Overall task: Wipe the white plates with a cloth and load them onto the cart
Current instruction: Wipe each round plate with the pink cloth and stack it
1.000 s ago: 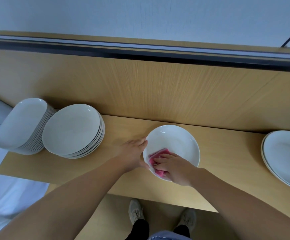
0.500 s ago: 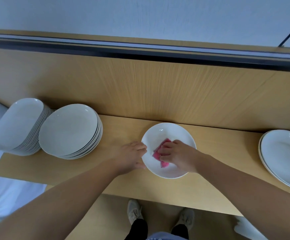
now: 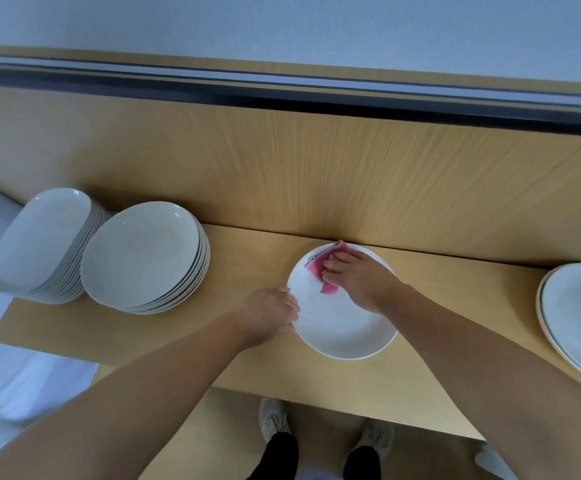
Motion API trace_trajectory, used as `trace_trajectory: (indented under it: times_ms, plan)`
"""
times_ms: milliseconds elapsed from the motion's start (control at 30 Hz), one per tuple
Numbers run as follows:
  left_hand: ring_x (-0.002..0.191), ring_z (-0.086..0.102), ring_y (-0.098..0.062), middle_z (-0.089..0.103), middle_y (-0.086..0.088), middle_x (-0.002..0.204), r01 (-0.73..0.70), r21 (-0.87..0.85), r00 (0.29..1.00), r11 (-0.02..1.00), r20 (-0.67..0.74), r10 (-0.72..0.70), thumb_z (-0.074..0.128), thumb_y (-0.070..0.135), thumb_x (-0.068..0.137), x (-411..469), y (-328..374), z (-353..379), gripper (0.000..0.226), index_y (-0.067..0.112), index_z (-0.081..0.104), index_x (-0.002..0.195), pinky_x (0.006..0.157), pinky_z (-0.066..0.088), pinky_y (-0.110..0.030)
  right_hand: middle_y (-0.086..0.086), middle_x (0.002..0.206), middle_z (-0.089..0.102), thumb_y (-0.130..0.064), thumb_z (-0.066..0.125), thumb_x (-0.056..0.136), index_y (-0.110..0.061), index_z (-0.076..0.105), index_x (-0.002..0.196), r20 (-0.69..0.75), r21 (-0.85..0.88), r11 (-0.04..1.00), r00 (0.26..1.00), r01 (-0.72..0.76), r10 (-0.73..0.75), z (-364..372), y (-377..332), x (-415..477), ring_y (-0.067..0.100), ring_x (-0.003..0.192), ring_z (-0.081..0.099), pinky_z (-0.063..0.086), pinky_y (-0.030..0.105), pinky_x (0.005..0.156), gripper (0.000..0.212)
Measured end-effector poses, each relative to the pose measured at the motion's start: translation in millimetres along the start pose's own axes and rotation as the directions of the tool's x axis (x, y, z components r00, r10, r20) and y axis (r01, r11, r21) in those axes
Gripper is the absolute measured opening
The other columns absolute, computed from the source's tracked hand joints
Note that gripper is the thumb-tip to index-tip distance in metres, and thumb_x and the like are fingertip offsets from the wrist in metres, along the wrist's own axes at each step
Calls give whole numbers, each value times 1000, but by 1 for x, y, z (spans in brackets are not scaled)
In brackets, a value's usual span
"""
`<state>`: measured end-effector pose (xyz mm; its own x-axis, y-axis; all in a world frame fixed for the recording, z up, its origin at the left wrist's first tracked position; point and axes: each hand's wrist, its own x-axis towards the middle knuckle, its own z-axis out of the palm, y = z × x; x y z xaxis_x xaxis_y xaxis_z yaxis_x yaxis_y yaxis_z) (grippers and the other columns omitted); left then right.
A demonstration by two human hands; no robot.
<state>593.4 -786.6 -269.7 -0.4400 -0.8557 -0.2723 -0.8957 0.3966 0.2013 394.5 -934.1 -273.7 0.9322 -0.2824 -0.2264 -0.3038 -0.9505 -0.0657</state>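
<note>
A round white plate (image 3: 344, 327) lies on the wooden shelf (image 3: 247, 258) in front of me. My left hand (image 3: 271, 315) grips its left rim. My right hand (image 3: 358, 280) holds a pink cloth (image 3: 323, 266) pressed against the plate's far inner side. To the left stands a stack of round white plates (image 3: 143, 254), and further left a stack of oblong white plates (image 3: 39, 244). A short stack of white plates (image 3: 580, 317) sits at the right edge.
A tall wooden back panel (image 3: 316, 174) rises right behind the shelf. Below the shelf's front edge I see my shoes (image 3: 275, 420) on the floor. White fabric (image 3: 22, 382) lies at the lower left.
My right hand has swept the pink cloth from the plate's near side up to its far rim. My left hand has stayed on the left rim.
</note>
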Motion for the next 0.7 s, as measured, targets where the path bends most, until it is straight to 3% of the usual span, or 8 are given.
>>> trace_trajectory:
  times_ms: [67,133,200,267,400,533,700]
  plan:
    - [90,68,-11,73,6,89,-28,35,998,999,59,26,60,32,90,0,-4,5,20,21,74,80,103,24,-21,-4,131,56,-9,48,91,-18,60,126,-18,14,997,997,-76,77,1,2,-6,25,132,42,21,35,116,39]
    - [87,68,-8,72,10,87,-47,75,997,996,59,42,61,34,89,1,-7,9,20,24,73,78,102,36,-22,-7,127,57,-13,45,92,-22,58,126,9,-17,988,988,-152,152,0,3,-14,21,128,44,23,33,114,38]
    - [98,66,-11,72,5,99,-57,85,995,995,88,50,45,34,97,5,-7,6,33,20,74,88,107,37,-26,-10,125,56,-15,43,92,-25,56,124,38,-34,971,971,-235,236,-1,0,-22,18,124,45,27,31,108,36]
    - [113,58,-16,67,0,115,-69,93,985,993,164,53,39,31,102,10,-7,3,35,14,70,101,115,26,-29,-10,124,54,-17,42,91,-26,54,122,88,-47,949,945,-313,316,-3,-7,-32,17,121,46,30,31,101,34]
    - [111,56,-16,63,2,113,-87,138,963,987,263,48,35,30,104,16,-8,-3,32,18,65,102,109,31,-32,-5,121,55,-17,42,90,-23,51,124,215,-95,912,886,-400,411,-12,-25,-48,21,114,52,33,34,93,35]
    - [113,55,-16,63,4,116,-81,166,969,983,244,39,35,32,104,17,-13,5,32,20,65,106,106,36,-32,2,119,59,-18,47,89,-21,54,120,318,-127,896,838,-426,444,-22,-56,-65,25,107,58,32,35,94,32]
    - [107,55,-19,63,3,111,-86,182,960,980,278,33,35,33,104,19,-14,4,31,21,64,103,100,41,-34,3,115,52,-16,46,88,-32,57,119,444,-71,929,822,-364,356,-49,-86,-80,23,114,50,28,40,103,37]
